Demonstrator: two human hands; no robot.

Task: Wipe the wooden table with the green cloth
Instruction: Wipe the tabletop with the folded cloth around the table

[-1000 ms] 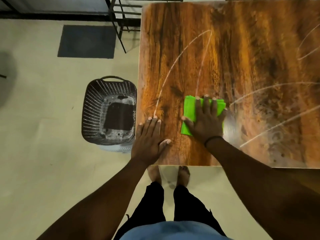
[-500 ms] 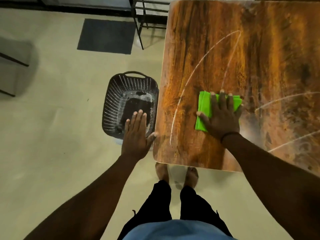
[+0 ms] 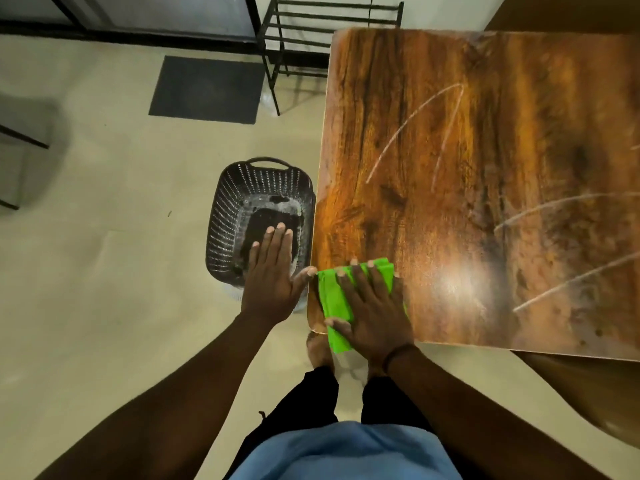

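Far left: dark floor mat (image 3: 207, 88) on the pale floor, with a black metal rack (image 3: 329, 29) to its right against the far wall. Neither is part of the job.

Left of the table: dark perforated basket (image 3: 259, 216) stands on the floor, close against the table's left edge. A pale residue shows on its bottom. Judged: set there to catch what is swept off the edge.

Left hand (image 3: 273, 278) held flat, fingers straight and together, palm down over the basket's near right part. Its thumb reaches toward the table edge, just beside the cloth; contact cannot be made out. It holds nothing. Judged: cupped at the edge as a guard or catcher for debris.

Green cloth (image 3: 334, 296), folded, lies at the near left corner of the wooden table (image 3: 485, 168); its near end overhangs the near edge.

Right hand (image 3: 372, 313) presses flat on the cloth, fingers spread and straight, thumb out to the left. Flat palm spreads the pressure for wiping.

Right: pale curved streaks (image 3: 415, 129) cross the tabletop, more toward the far right. Judged: much of the surface is not yet wiped.
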